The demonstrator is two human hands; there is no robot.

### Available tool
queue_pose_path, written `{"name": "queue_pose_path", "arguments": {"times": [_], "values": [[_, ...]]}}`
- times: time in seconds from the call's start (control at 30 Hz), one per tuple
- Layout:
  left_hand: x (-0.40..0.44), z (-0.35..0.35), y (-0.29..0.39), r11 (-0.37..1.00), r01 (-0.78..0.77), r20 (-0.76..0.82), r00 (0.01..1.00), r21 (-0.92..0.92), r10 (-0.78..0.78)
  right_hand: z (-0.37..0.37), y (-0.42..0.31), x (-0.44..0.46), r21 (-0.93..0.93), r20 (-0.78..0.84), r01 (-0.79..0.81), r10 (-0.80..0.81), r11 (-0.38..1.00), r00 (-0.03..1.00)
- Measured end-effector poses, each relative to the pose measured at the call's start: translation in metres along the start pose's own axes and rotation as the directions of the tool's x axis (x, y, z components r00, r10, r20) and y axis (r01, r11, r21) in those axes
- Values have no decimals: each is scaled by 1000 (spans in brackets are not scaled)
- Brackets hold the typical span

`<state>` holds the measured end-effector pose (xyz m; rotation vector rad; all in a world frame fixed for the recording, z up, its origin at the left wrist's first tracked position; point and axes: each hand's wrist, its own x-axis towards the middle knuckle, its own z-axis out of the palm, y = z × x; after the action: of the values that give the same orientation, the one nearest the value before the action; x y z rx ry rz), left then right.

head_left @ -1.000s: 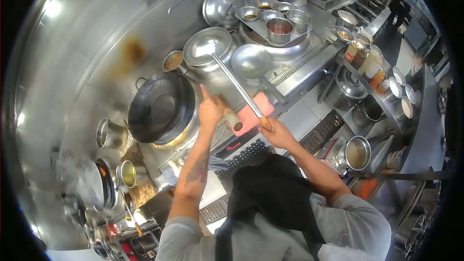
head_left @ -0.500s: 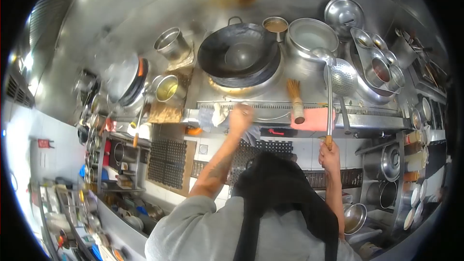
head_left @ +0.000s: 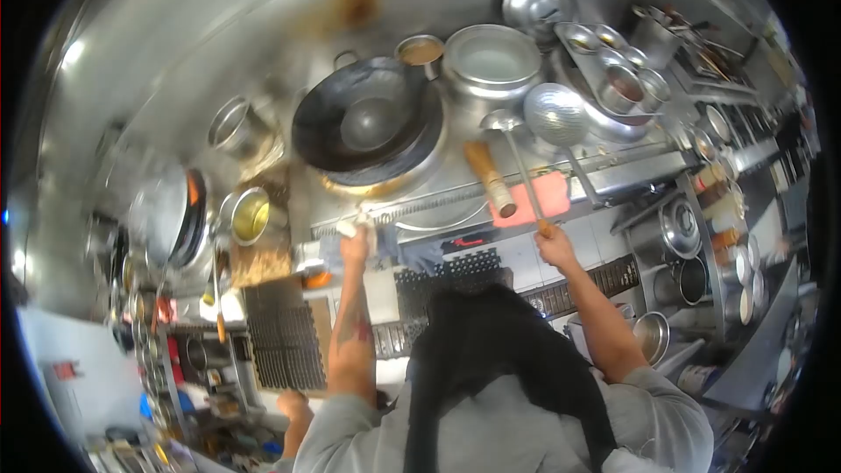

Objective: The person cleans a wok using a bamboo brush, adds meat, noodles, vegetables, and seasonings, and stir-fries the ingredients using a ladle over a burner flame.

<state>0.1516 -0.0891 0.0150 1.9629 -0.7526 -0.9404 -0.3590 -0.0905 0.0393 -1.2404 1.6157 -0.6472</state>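
My right hand (head_left: 554, 247) is closed around the wooden end of a long-handled ladle (head_left: 524, 166), whose bowl is over the range top beside the skimmer (head_left: 555, 114). My left hand (head_left: 354, 247) is at the front edge of the range, its fingers closed on a white cloth (head_left: 348, 229). Grey-blue cloths (head_left: 419, 256) hang over the rail just right of it. Beyond my left hand a dark wok (head_left: 368, 118) sits on its burner, with nothing but a sheen visible inside. A bamboo brush (head_left: 491, 180) and a pink cloth (head_left: 545, 197) lie near the ladle.
Behind the ladle stands a large pot of cloudy liquid (head_left: 492, 57), with a small pot of brown liquid (head_left: 420, 51) beside it. Seasoning tins (head_left: 622, 88) are at the right. A container of yellow liquid (head_left: 252, 215) stands left. Another person's arm (head_left: 296, 425) shows at lower left.
My view has turned, so the range appears tilted and shifted left. My left hand has moved onto the white cloth. The ladle has swung away from the skimmer, toward the brush.
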Motion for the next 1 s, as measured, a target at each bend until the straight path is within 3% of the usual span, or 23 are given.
{"name": "queue_pose_path", "arguments": {"times": [0.03, 0.07, 0.1, 0.13, 0.17, 0.2, 0.27, 0.3, 0.33, 0.37, 0.43, 0.47, 0.53, 0.57, 0.63, 0.67, 0.7, 0.73, 0.77, 0.8, 0.9, 0.97, 1.0], "values": [[-7, 8, 2, 934, 16, 120, 992, -357, 29, 2, -1, 1, -83, 33, -40, 43, 996, 999], [-15, 14, 4, 750, 88, 226, 970, -656, 84, 5, -2, -6, -68, 9, -51, 52, 996, 999], [-37, 17, 20, 758, 90, 246, 964, -646, 95, 9, -6, -16, -458, -141, 207, -301, 865, 943], [-74, 21, 53, 730, 151, 334, 936, -666, 111, 13, -18, -22, -796, -124, 307, -637, 522, 761], [-99, 30, 70, 700, 218, 418, 900, -680, 125, 20, -36, -28, -639, -168, 399, -626, 658, 762], [-99, 46, 57, 780, 142, 409, 899, -609, 155, 29, -57, -39, -450, -202, 476, -605, 756, 770], [-134, 67, 73, 940, -48, 475, 854, -337, 214, 36, -128, -79, 53, 167, 423, -426, 905, 889], [-158, 74, 97, 979, -155, 583, 787, -132, 203, 53, -128, -79, 298, 301, 427, -508, 854, 807], [-173, 95, 98, 922, -316, 585, 712, -225, 387, 60, -146, -93, 354, 302, 404, -512, 844, 804], [-194, 109, 101, 835, -438, 527, 647, -333, 550, 56, -161, -95, 131, 316, 434, -453, 891, 834], [-217, 111, 131, 844, -61, 594, 684, -532, 424, 45, -153, -80, 338, 307, 475, -572, 812, 760], [-226, 106, 150, 843, -72, 589, 684, -533, 431, 34, -159, -80, 342, 305, 483, -581, 806, 755], [-244, 90, 176, 621, 192, 570, 656, -760, 495, 11, -176, -98, 573, 415, 244, -534, 782, 737], [-242, 86, 182, 618, 187, 560, 667, -764, 491, 1, -184, -104, 573, 427, 239, -535, 784, 729], [-231, 75, 192, 389, 709, 805, 471, -588, 359, -15, -191, -112, 699, 328, 202, -558, 686, 762], [-227, 73, 190, 254, 828, 819, 356, -499, 449, -18, -179, -104, 699, 340, 186, -549, 691, 763], [-223, 75, 187, 249, 833, 825, 360, -495, 435, -19, -160, -88, 706, 333, 122, -480, 697, 812], [-220, 78, 185, 547, 649, 843, 478, -528, 247, -18, -143, -78, 716, 321, 58, -401, 696, 858], [-220, 81, 182, 799, 425, 784, 614, -425, 90, -18, -132, -75, 719, 322, 38, -380, 694, 867], [-221, 85, 184, 657, 509, 784, 584, -557, 211, -20, -125, -71, 724, 294, -10, -295, 690, 909], [-236, 83, 210, 755, 391, 759, 617, -526, 209, -4, -110, -65, 613, 137, 17, -127, 790, 982], [-236, 91, 207, 813, 329, 740, 650, -480, 174, 1, -113, -69, 781, 396, -266, -119, 565, 910], [-242, 93, 214, 848, 323, 738, 665, -421, 114, 15, -108, -69, 863, 419, -326, -185, 387, 889]]}}
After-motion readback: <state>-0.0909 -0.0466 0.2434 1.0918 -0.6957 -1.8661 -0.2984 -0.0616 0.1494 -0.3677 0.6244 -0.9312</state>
